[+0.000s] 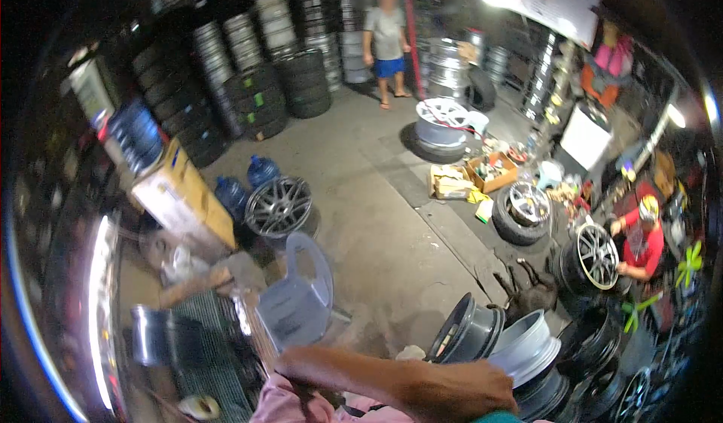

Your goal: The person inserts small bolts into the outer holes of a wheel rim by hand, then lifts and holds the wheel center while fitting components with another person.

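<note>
My left forearm reaches across the bottom of the view from a pink sleeve. At its end is my left hand (478, 391), back upward and fingers curled down. The fingertips are hidden, so what they grip, if anything, does not show. A strip of teal cloth (497, 417) lies right under the hand at the lower edge. Beyond the hand stand a silver wheel rim (523, 344) and a dark grey wheel rim (463, 329); the hand overlaps the silver one in view, and contact cannot be made out. My right hand is out of view.
A grey plastic chair (297, 302) stands ahead. A dog (533, 296) lies on the floor. To the right, a person in red (640, 242) holds a wheel rim (596, 256). Another person (388, 39) stands at the back near stacked tires (301, 84).
</note>
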Motion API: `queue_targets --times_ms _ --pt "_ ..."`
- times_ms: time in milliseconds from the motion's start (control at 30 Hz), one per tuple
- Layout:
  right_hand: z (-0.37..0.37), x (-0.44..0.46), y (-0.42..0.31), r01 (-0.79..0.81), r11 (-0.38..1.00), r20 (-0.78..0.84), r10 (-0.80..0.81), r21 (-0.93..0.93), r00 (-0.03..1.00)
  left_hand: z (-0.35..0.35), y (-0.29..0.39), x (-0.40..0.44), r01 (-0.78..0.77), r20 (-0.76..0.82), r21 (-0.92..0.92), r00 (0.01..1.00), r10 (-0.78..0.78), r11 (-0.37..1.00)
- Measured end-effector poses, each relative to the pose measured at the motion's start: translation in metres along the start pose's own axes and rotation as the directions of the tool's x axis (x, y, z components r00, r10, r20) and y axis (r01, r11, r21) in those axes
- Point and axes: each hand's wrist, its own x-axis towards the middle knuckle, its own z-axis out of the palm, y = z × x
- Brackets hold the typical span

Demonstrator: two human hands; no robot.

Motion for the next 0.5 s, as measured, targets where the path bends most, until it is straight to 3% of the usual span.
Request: queue_targets --times_ms 167,333,433,500 --pt "-0.014 0.042 -0.026 -0.116 0.975 -0.087 0.134 0.189 0.987 -0.082 -0.009 0.096 0.056 0.078 -0.169 0.996 -0.044 0.984" --pt "-0.016 0.086 0.004 -0.273 0.942 -0.037 0.285 0.196 0.958 -0.164 -0.048 0.201 0.154 0.136 -0.312 0.984 -0.116 0.937" --pt "-0.036 0.121 -0.001 -0.238 0.952 0.003 0.242 0.194 0.97 -0.222 -0.07 0.28 0.223 0.209 -0.294 0.964 -0.165 0.93" --pt "-0.065 0.158 -0.033 -0.176 0.921 -0.061 0.21 0.348 0.976 -0.251 -0.084 0.326 0.254 0.254 -0.278 0.95 -0.184 0.927"
